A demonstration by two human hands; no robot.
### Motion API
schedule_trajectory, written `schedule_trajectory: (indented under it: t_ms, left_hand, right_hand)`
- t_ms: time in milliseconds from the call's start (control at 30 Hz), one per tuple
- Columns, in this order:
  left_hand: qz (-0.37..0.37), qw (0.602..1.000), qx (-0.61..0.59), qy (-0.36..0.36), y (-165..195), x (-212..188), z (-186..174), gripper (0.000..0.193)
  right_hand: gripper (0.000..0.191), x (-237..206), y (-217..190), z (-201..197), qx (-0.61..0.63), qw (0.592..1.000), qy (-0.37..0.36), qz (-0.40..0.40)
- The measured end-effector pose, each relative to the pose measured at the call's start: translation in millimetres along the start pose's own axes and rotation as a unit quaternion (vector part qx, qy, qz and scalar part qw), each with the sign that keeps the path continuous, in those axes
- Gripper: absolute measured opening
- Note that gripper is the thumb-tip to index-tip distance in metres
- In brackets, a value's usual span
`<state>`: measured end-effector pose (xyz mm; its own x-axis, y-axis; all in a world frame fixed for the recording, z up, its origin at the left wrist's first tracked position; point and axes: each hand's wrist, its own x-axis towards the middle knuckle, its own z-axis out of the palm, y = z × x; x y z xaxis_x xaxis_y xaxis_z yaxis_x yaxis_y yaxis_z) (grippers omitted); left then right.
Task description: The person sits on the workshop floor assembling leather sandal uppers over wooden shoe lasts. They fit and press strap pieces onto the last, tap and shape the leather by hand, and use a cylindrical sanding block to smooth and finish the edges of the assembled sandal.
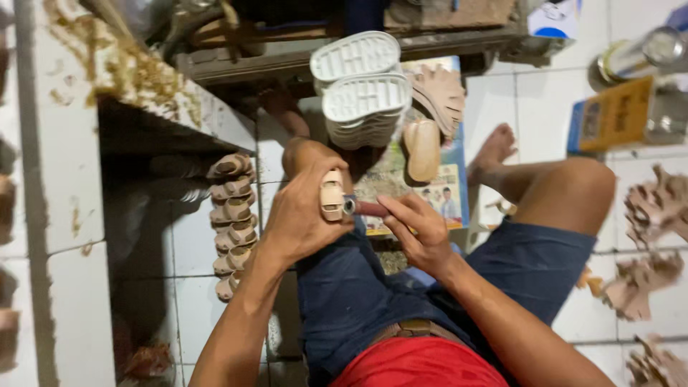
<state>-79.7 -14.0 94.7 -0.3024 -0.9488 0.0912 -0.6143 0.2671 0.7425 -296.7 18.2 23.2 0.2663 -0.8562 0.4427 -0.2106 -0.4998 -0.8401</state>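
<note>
My left hand [301,211] grips a small beige shoe upper [332,195] over my lap. My right hand [419,229] holds a brush with a reddish handle [369,208], whose metal ferrule touches the beige piece. I sit on the tiled floor in blue shorts. Just beyond my hands stands a stack of white shoe soles [362,89] with their tread side up. A single tan insole [423,148] lies beside that stack.
A row of beige uppers [232,222] lies on the floor at my left, beside a white tiled ledge [68,179]. Brown cut pieces [648,251] are piled at right. A yellow box [613,115] and a metal can [638,54] stand far right.
</note>
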Motion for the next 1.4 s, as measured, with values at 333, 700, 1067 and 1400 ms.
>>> schedule_trajectory:
  t_ms: [333, 700, 1067, 1400]
  left_hand:
    - [0.016, 0.999, 0.021, 0.026, 23.8, 3.4, -7.3, 0.07]
    - [-0.013, 0.925, -0.238, 0.297, 81.4, -13.8, 78.8, 0.074]
    - [-0.309, 0.558, -0.718, 0.278, 18.9, -43.9, 87.0, 0.026]
    - [-0.314, 0.522, -0.747, 0.268, 26.5, -42.2, 79.7, 0.027]
  right_hand:
    - [0.03, -31.3, 24.0, 1.4, 0.024, 0.999, 0.008, 0.038]
    - [0.046, -27.5, 22.6, 31.2, 0.426, 0.851, 0.171, 0.255]
    - [0.038, -18.8, -41.3, -23.8, 0.054, 0.994, -0.021, 0.094]
    - [0.039, -47.8, -14.4, -24.2, -0.022, 0.999, -0.038, 0.011]
